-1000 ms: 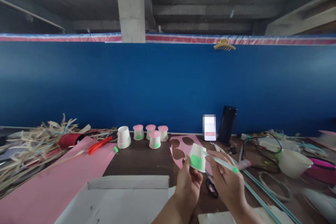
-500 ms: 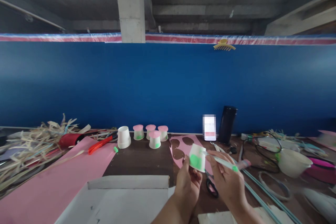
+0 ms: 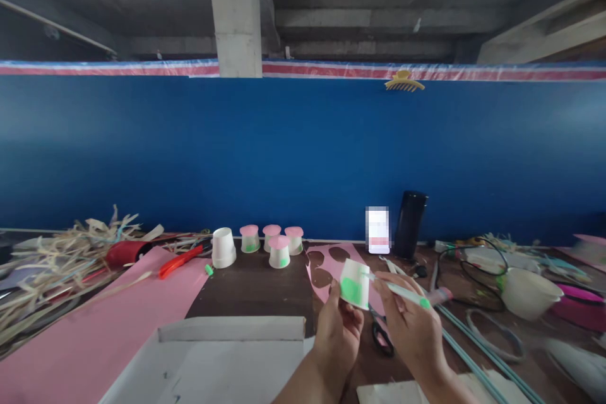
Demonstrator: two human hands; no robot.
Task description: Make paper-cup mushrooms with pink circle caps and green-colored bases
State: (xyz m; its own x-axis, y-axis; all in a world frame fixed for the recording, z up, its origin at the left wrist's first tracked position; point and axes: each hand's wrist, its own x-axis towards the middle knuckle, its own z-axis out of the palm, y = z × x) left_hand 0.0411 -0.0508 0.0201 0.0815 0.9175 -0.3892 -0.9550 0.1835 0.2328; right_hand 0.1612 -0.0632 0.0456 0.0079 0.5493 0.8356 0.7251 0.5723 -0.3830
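My left hand is closed round a small white paper cup, held upside down and tilted, with a green patch coloured on its side. A white marker with a green end is gripped in my right hand, its tip at the cup's upper right side. Behind them lies pink paper with round holes cut out. Black-handled scissors rest on the table between my hands, partly hidden. A green marker cap lies further left.
Several small cups with pink tops stand near stacked white cups. A white box lid lies in front. A phone and black bottle stand behind. Paper strips heap left; a white bowl sits right.
The cup in my left hand has shifted very slightly left. The marker tip stays at the cup's side, and the things on the table have not moved.
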